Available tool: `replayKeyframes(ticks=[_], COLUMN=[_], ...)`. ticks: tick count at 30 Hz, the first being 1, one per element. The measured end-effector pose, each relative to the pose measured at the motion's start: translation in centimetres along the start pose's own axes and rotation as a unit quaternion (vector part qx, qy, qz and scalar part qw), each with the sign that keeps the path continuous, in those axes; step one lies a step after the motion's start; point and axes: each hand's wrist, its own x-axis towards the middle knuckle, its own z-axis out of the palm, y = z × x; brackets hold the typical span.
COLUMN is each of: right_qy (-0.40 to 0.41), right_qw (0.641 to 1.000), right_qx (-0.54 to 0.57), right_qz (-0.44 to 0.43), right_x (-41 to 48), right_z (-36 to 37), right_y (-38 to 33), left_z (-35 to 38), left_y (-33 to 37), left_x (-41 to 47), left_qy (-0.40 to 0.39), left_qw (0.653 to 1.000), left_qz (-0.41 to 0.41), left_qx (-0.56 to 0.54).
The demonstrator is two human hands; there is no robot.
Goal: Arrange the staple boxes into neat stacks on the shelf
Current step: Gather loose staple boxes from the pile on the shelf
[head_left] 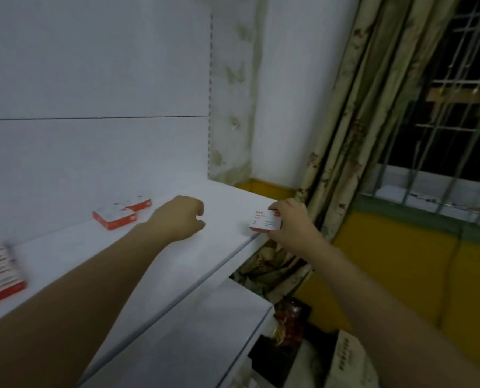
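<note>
A blurred stack of staple boxes (1, 273) sits on the white shelf (199, 256) at the left edge of view. Further in, the left hand (180, 217) rests on the shelf with its fingers curled under; it is unclear whether they hold anything. The right hand (287, 222) pinches a single staple box (264, 220) at the shelf's right end. Two loose boxes (115, 217) lie touching near the back panel (93, 79).

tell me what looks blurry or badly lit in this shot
Head view: dim bluish indoor light; the red-and-white staple box stack at the left edge is smeared by motion blur; the white red-printed staple box gripped by the right hand reads sharper; wide-angle distortion slants the white shelf; the barred window is black.
</note>
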Motion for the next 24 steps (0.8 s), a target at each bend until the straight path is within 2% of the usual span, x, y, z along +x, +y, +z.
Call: replayKeyframes(ticks=[7,15,19,24], right_qy=[0.001,-0.005,-0.017,-0.059], right_qw=[1.000,1.000,0.999,0.993], right_qx=[-0.009,0.000,0.002,0.038], right_qz=[0.021,-0.007,-0.040,-0.093], right_x=[4.6,14.5,19.2,23.2], right_z=[-1.6,-2.0,-1.2,1.5], right_y=[10.7,20.6,22.1,19.4], left_z=[4.4,7.5,7.9,6.8], left_y=[7.7,13.7,14.4,11.7], left_x=[9.4,21.2,24.3,24.7], left_qy=[-0.010,-0.018,-0.015,0.010], left_qw=[0.999,0.999,0.999,0.996], left_qz=[0.032,-0.002,-0.029,-0.083], left_qx=[-0.021,-0.030,-0.008,0.019])
